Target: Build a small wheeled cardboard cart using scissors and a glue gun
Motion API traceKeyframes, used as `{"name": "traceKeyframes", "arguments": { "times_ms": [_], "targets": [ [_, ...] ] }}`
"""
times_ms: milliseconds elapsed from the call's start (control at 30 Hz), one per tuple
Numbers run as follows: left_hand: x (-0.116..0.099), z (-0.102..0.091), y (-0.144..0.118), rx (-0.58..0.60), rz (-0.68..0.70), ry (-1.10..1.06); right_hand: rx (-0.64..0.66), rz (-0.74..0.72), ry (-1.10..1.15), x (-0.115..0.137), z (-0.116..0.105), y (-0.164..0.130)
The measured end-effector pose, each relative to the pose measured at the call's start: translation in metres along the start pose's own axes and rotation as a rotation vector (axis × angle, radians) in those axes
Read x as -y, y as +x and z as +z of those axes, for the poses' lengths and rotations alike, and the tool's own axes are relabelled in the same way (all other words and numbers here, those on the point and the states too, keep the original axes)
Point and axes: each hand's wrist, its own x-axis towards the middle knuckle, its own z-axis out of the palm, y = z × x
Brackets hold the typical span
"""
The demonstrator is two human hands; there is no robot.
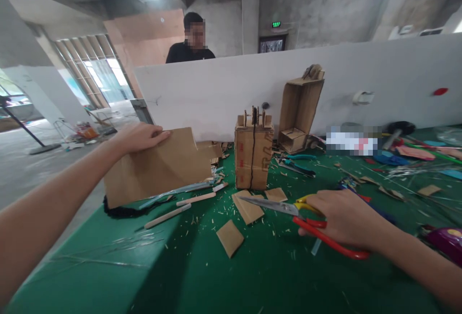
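Observation:
My left hand point(144, 136) grips the top edge of a flat brown cardboard sheet point(162, 167), tilted up at the table's left side; a notch shows at its upper right corner. In my right hand point(342, 215) is a pair of scissors point(277, 205) with one yellow and one red handle, the blades pointing left. Below the blades lies a cardboard piece point(249, 210), and a second square piece point(230, 238) is nearer to me. Upright behind them stands a cardboard box point(252, 157) with a black cord down its front and slotted tabs on top.
A taller open cardboard box point(301, 107) leans by the white partition point(216, 92). Teal-handled pliers point(298, 162), a pen-like tool point(168, 216) and cardboard crumbs lie on the green table point(173, 275). Clutter fills the right side. Behind the partition is a person point(189, 46).

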Motion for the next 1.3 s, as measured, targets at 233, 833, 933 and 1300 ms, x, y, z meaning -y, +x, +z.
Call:
{"name": "traceKeyframes", "arguments": {
  "times_ms": [233, 833, 933, 1300],
  "targets": [
    [-0.059, 0.033, 0.015, -0.18, -0.149, 0.169, -0.015, 0.078, 0.099, -0.006, 0.004, -0.001],
    [-0.222, 0.079, -0.124, 0.425, -0.184, -0.715, -0.026, 0.01, 0.28, -0.002, 0.042, 0.047],
    [-0.224, 0.084, -0.123, 0.448, -0.323, -1.106, -0.047, 0.038, 0.326, -0.003, 0.048, 0.049],
    [-0.234, 0.075, -0.129, 0.291, -0.3, -1.57, -0.129, 0.082, 0.488, -0.002, 0.05, 0.046]
  ]
}}
